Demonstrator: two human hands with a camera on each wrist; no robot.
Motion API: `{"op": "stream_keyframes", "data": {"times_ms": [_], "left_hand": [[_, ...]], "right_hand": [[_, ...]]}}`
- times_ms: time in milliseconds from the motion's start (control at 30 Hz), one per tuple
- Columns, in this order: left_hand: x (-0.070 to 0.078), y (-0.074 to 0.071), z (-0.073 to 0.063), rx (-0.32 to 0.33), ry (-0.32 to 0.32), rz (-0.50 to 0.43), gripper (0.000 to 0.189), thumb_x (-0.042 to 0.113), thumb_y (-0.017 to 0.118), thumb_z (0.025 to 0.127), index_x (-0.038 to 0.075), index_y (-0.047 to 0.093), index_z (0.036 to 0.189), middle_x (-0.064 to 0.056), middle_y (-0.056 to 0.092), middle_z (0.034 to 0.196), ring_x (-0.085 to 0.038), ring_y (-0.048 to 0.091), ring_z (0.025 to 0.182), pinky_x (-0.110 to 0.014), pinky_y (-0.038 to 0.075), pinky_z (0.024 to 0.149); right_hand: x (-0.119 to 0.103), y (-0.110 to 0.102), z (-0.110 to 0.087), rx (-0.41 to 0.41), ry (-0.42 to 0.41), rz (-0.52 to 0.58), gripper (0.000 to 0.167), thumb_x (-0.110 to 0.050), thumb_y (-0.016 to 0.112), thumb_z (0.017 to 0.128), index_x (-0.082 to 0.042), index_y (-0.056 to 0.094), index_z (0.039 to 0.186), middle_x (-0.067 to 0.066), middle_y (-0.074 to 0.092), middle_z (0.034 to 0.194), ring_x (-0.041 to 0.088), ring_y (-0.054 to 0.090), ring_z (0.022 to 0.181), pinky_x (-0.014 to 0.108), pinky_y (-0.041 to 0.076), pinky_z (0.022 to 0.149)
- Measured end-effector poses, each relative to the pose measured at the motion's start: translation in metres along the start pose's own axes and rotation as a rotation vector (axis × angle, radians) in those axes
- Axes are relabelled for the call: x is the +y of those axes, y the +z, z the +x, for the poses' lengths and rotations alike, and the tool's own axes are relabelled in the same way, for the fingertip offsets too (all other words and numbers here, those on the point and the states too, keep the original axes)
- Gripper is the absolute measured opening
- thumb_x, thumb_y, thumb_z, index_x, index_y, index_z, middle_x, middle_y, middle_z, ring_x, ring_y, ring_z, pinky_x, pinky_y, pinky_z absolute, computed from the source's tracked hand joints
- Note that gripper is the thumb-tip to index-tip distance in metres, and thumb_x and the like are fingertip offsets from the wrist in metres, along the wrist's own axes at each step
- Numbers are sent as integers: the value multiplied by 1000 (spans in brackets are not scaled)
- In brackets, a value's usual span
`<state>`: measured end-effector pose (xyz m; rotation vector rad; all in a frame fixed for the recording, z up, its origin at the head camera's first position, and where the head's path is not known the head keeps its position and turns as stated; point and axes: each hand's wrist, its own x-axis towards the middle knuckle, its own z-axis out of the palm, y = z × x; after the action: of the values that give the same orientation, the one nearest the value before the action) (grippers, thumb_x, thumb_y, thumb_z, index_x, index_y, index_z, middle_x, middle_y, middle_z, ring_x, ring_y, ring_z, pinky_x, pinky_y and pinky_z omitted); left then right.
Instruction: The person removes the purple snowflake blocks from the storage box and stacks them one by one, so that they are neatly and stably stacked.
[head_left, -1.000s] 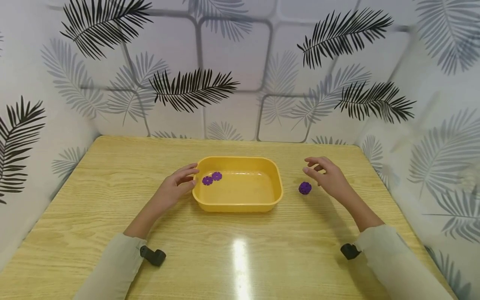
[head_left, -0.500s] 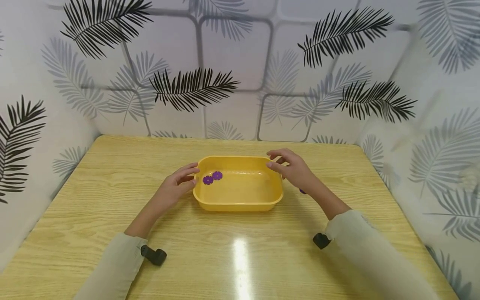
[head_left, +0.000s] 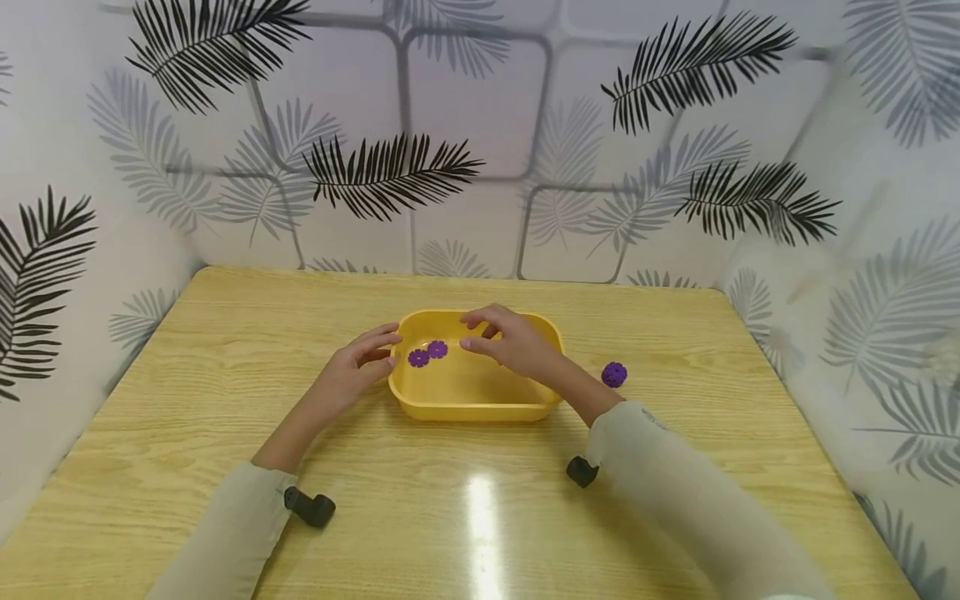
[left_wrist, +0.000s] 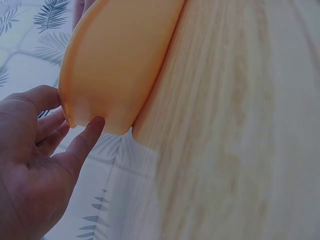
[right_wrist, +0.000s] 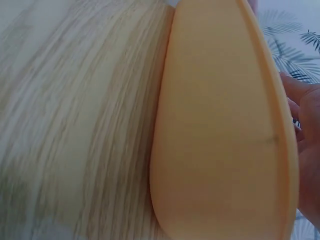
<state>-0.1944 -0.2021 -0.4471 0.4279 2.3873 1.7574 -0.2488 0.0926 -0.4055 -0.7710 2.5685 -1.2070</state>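
Note:
A yellow plastic basin (head_left: 476, 412) sits on the table, with two purple flower-shaped discs (head_left: 418, 358) lying at the left of its floor, side by side. My left hand (head_left: 351, 372) holds the basin's left end; in the left wrist view its thumb (left_wrist: 92, 132) presses the outer wall while the fingers reach the rim. My right hand (head_left: 517, 342) hovers over the basin's right half, fingers loosely bent, with nothing visible in them. To the right of the basin, a purple ball (head_left: 614, 374), seemingly built of similar discs, rests on the wood.
The light wooden table (head_left: 337, 542) runs up to a wall (head_left: 472, 100) printed with leaves. Dark wrist cameras (head_left: 311, 507) stick out from both pale sleeves. A bright light reflection lies on the tabletop in front of the basin.
My right hand has travelled left, from above the purple ball, past the basin's right rim, to over its inside. The left hand stays on the left end, and the discs have not moved.

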Motion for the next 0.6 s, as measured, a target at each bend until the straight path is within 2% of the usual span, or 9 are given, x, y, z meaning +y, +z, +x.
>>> {"op": "stream_keyframes", "data": {"times_ms": [167, 433, 600], "left_hand": [[0, 0, 1, -6, -4, -4, 44, 20, 56, 105, 6, 51, 146, 2, 32, 164, -35, 43, 142, -48, 44, 112], [-1, -1, 0, -21, 3, -19, 45, 20, 55, 105, 6, 50, 147, 1, 30, 165, -37, 41, 143, -53, 43, 113], [-3, -1, 1, -18, 5, -19, 44, 20, 55, 105, 6, 51, 146, 1, 31, 165, -37, 41, 143, -53, 42, 114]], "right_hand": [[-2, 14, 14, -43, -16, -65, 50, -37, 68, 96, -10, 61, 138, 11, 62, 131, 22, 61, 103, 31, 57, 80], [-3, 39, 37, -98, -36, -139, 45, -31, 71, 95, -10, 63, 134, 6, 66, 124, 17, 61, 95, 27, 55, 86], [-2, 51, 49, -126, -27, -172, 44, -27, 74, 93, -7, 65, 132, 7, 67, 122, 20, 60, 104, 32, 53, 95]]}}
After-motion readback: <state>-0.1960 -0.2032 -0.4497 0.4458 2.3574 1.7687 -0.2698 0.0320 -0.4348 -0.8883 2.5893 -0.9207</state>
